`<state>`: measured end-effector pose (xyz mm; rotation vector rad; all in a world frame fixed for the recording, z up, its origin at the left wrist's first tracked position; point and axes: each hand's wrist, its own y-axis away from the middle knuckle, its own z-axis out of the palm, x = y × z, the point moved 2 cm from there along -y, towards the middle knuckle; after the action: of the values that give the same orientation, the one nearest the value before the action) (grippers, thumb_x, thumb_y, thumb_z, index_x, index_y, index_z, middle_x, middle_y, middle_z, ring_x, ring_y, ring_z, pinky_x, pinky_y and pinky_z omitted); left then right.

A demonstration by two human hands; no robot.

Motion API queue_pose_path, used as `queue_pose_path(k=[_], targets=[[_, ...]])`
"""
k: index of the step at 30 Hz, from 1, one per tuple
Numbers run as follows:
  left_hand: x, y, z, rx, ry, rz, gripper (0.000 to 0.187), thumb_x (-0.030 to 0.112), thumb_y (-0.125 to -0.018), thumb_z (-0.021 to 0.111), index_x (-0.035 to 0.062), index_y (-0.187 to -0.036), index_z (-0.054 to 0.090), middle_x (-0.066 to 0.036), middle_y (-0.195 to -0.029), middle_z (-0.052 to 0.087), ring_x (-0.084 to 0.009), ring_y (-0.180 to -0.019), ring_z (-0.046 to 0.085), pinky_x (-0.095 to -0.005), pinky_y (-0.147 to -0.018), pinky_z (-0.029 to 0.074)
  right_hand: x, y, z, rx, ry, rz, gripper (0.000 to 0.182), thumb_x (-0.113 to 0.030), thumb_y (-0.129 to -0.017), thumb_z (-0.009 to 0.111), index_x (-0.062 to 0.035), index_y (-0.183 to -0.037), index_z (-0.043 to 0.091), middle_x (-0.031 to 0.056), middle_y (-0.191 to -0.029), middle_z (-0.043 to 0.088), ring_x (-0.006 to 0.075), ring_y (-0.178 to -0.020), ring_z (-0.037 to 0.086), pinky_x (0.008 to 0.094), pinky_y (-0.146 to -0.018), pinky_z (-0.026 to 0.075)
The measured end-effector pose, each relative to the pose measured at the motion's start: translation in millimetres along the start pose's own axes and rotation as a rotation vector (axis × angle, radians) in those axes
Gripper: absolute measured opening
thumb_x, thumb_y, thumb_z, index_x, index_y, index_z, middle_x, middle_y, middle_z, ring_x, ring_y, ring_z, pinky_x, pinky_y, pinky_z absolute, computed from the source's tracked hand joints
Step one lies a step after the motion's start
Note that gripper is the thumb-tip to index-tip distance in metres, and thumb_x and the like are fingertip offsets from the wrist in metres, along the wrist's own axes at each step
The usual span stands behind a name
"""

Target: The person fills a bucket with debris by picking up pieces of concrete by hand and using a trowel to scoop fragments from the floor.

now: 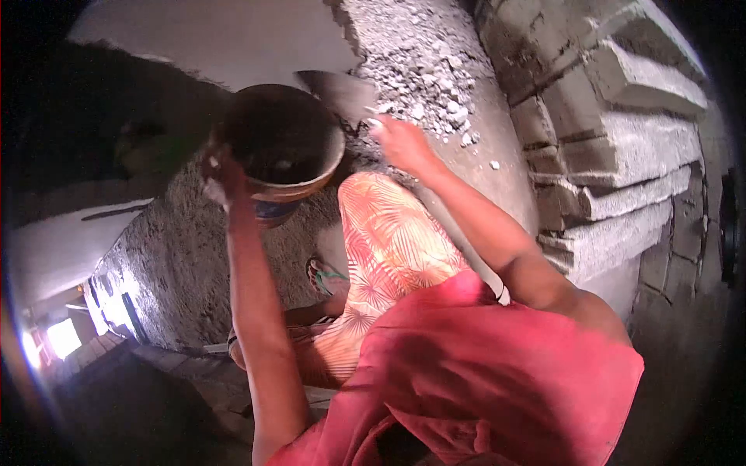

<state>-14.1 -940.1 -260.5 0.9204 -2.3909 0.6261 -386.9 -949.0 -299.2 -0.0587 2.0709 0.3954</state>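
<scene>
A round bucket [299, 190] with a pale rim and a blue lower part is tipped so that its dark mouth faces up towards me. My left hand [223, 177] grips its left side, the fingers partly lost in shadow. In my right hand [400, 144] is the handle of a trowel [338, 93]. Its flat grey blade points left, just beyond the bucket's upper right rim. Little shows of the bucket's dark inside apart from a small paler patch low down.
Broken grey rubble [427, 74] lies along the floor ahead. Stacked concrete blocks [622, 155] stand on the right. At upper left is a smooth pale surface [217, 39]; rough grey ground [179, 264] lies left of my patterned trousers. Bright light [64, 338] enters at far left.
</scene>
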Motion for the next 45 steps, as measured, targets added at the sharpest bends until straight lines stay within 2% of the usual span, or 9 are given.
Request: queue_pose_path(k=[4, 9, 17, 20, 24, 26, 38, 42, 45], targets=[[-46, -31, -27, -0.016, 0.377, -0.161, 0.045, 0.038, -0.091, 0.057, 0.0070, -0.125, 0.059, -0.013, -0.126, 0.059, -0.0297, -0.107, 0.057, -0.0445, -0.094, 0.045, 249, 106, -36, 0.475, 0.337, -0.004, 0.042, -0.034, -0.098, 0.045, 0.0010, -0.115, 0.062, 0.0252, -0.112, 0.064, 0.0412, -0.104, 0.061, 0.0446, -0.094, 0.046], [-52, -28, -40, -0.021, 0.556, -0.326, 0.043, 0.032, -0.090, 0.056, 0.0030, -0.120, 0.062, -0.014, -0.119, 0.062, -0.0303, -0.101, 0.058, -0.0448, -0.091, 0.046, 322, 229, -43, 0.482, 0.314, 0.485, 0.040, -0.030, -0.098, 0.042, 0.0037, -0.106, 0.061, 0.0309, -0.098, 0.063, 0.0466, -0.097, 0.060, 0.0501, -0.087, 0.046], [-50, -16, -37, 0.194, 0.335, -0.082, 0.037, 0.022, -0.084, 0.065, 0.0004, -0.114, 0.066, -0.014, -0.110, 0.065, -0.0282, -0.093, 0.060, -0.0418, -0.085, 0.050, 277, -92, 0, 0.521, 0.386, -0.054, 0.037, -0.025, -0.095, 0.043, 0.0026, -0.084, 0.063, 0.0266, -0.091, 0.065, 0.0460, -0.086, 0.062, 0.0494, -0.074, 0.049], [-18, 0, -32, 0.233, 0.605, -0.063, 0.040, 0.027, -0.084, 0.066, 0.0008, -0.114, 0.066, -0.015, -0.112, 0.066, -0.0291, -0.098, 0.061, -0.0422, -0.087, 0.049, 278, -172, 12, 0.428, 0.093, 0.164, 0.039, -0.028, -0.094, 0.043, 0.0023, -0.082, 0.064, 0.0227, -0.090, 0.067, 0.0401, -0.086, 0.064, 0.0501, -0.078, 0.048], [10, 17, -31, 0.149, 0.073, -0.126, 0.052, 0.029, -0.083, 0.067, 0.0037, -0.127, 0.058, -0.019, -0.125, 0.061, -0.0323, -0.114, 0.058, -0.0417, -0.096, 0.044, 303, -168, 26, 0.594, 0.648, -0.236, 0.037, -0.028, -0.093, 0.046, 0.0024, -0.081, 0.063, 0.0237, -0.083, 0.065, 0.0395, -0.080, 0.063, 0.0484, -0.076, 0.047], [7, 22, -24, 0.160, 0.003, -0.018, 0.055, 0.031, -0.083, 0.067, 0.0040, -0.129, 0.057, -0.019, -0.125, 0.060, -0.0341, -0.116, 0.057, -0.0430, -0.098, 0.044, 272, -144, 12, 0.528, 0.179, 0.057, 0.036, -0.028, -0.093, 0.047, 0.0018, -0.081, 0.063, 0.0234, -0.080, 0.065, 0.0391, -0.077, 0.063, 0.0474, -0.074, 0.047], [29, 34, 51, 0.098, -0.155, -0.007, 0.051, 0.036, -0.085, 0.065, 0.0100, -0.128, 0.052, -0.021, -0.126, 0.056, -0.0358, -0.114, 0.055, -0.0483, -0.099, 0.040, 152, -76, -52, 0.200, -0.038, 0.114, 0.035, -0.029, -0.093, 0.048, -0.0002, -0.079, 0.060, 0.0123, -0.059, 0.057, 0.0204, -0.053, 0.056, 0.0371, -0.055, 0.044], [49, 45, 59, 0.205, 0.050, -0.006, 0.052, 0.041, -0.080, 0.064, 0.0133, -0.123, 0.057, -0.013, -0.123, 0.059, -0.0341, -0.119, 0.053, -0.0445, -0.099, 0.043, 60, -64, -19, 0.165, 0.240, -0.382, 0.030, -0.029, -0.093, 0.053, -0.0003, -0.092, 0.061, 0.0279, -0.086, 0.064, 0.0449, -0.083, 0.062, 0.0519, -0.074, 0.047], [89, 59, 26, 0.101, -0.011, -0.144, 0.056, 0.043, -0.079, 0.066, 0.0130, -0.125, 0.056, -0.014, -0.121, 0.059, -0.0336, -0.119, 0.053, -0.0448, -0.098, 0.044, -19, -47, 16, 0.029, 0.487, -0.483, 0.028, -0.029, -0.093, 0.056, -0.0012, -0.094, 0.059, 0.0253, -0.089, 0.063, 0.0450, -0.084, 0.061, 0.0535, -0.072, 0.049]])
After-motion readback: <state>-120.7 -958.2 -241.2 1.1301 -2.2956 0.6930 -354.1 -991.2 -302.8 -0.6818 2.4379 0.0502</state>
